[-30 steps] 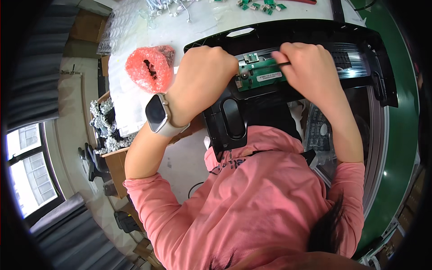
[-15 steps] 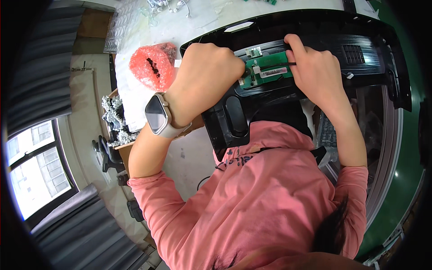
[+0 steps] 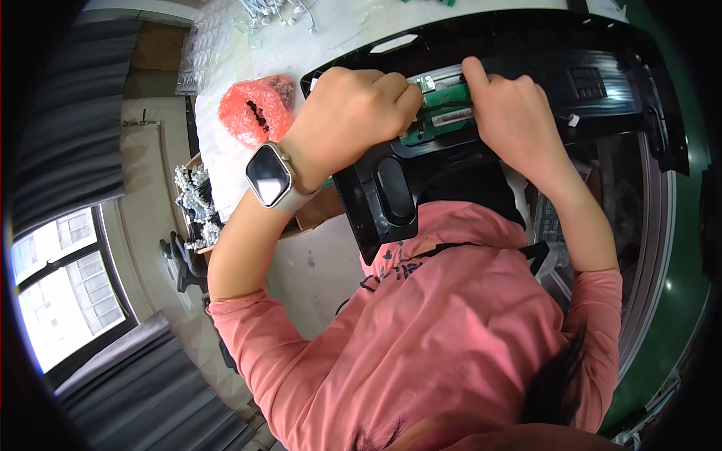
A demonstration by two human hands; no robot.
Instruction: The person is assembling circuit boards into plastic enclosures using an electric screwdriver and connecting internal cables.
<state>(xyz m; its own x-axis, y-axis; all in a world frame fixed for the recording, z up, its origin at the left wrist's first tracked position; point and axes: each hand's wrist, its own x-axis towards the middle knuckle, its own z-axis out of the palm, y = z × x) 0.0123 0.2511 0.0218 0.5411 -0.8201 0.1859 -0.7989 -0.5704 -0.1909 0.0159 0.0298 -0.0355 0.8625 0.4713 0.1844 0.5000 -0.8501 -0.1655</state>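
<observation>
From the head camera, the green circuit board (image 3: 451, 98) is sitting right in the middle of things, on the inner side of a long black panel (image 3: 541, 37). It is lying in the gap between the hands: directly right of the left hand (image 3: 367, 105), directly left of the right hand (image 3: 513, 109). Its long axis is running left to right, the right end tipping slightly toward the far side, and the panel's longer body is stretching roughly the same way. Neither hand is clearly nearer — each is covering part of one end of the board.

The left hand is showing its back, fingers bent in narrowly over the board's left end; what the fingertips are gripping, if anything, is staying out of sight, so I cannot tell. The right hand is also bending its fingers inward, one digit pointing toward the far side; its own fingertips are hiding underneath, so I cannot tell whether it is holding anything.

A pale label (image 3: 453, 116) is showing on the board, and a small white plug (image 3: 574, 120) is sitting just right of the right hand, over the panel. A slotted grille (image 3: 587, 83) is standing out farther right.

Over on the left, a red bubble-wrap bundle (image 3: 235, 113) is resting on the white worktop (image 3: 338, 41), well apart from the board, while white-tipped cables (image 3: 194, 192) are crowding together nearer and farther left. A watch (image 3: 269, 174) is wrapping the left wrist.
</observation>
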